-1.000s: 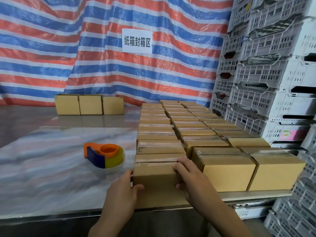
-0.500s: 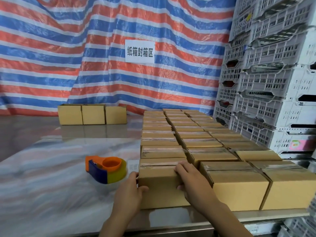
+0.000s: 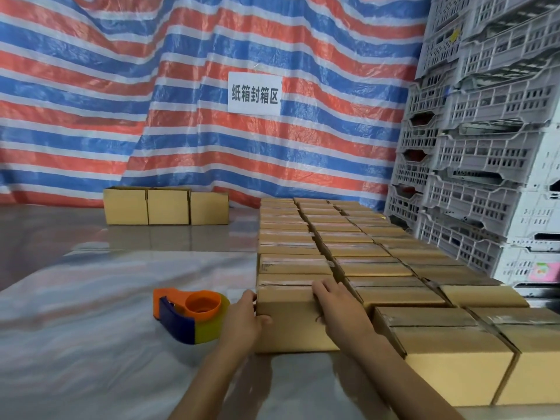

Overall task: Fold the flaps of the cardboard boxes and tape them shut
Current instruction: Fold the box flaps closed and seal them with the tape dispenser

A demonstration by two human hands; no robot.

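- A striped tarp point(image 3: 151, 116) in red, blue and white hangs across the whole back.
- Grey plastic crates point(image 3: 491, 147) are stacked high on the right, beside the counter.
- The counter point(image 3: 91, 344) has a glossy pale surface and carries everything else.
- Closed cardboard boxes point(image 3: 363, 256) stand packed in three rows on the right half of the counter, touching one another, with tape along their tops.
- Three more boxes point(image 3: 165, 206) sit side by side at the far left, against the tarp and well apart from the rows.
- The front box point(image 3: 288, 325) stands at the near end of the left row, flaps down, between the two hands.
- A tape dispenser point(image 3: 194, 313), orange and dark blue with a yellowish roll, lies just left of that box.
- A white sign point(image 3: 254, 93) with printed characters is fixed to the tarp.
- The left hand point(image 3: 242, 322) grasps the front box at its left side, thumb on the near face.
- The right hand point(image 3: 339, 307) grasps its top right edge, fingers curled over the top.
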